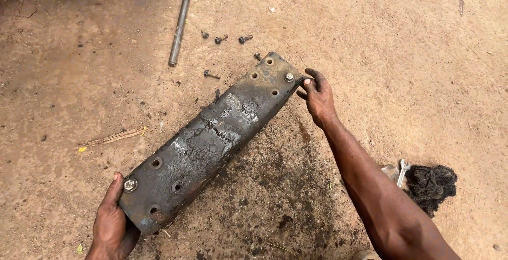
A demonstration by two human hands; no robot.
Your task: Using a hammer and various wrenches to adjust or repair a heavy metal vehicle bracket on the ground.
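You are gripping dark metal plate [211, 138] by ends: left hand [112, 225] clasping near end, right hand [317, 97] pinching far end; bolts [228, 39] lying beyond.

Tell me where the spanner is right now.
In the head view the spanner lies on the dirt at the lower right, just left of the black rag and right of the right hand's forearm.

Counted on the dirt: one metal cover plate [211, 141], five loose bolts [220, 39], one steel rod [181, 19] — one wrench [402, 171], one black rag [431, 183].
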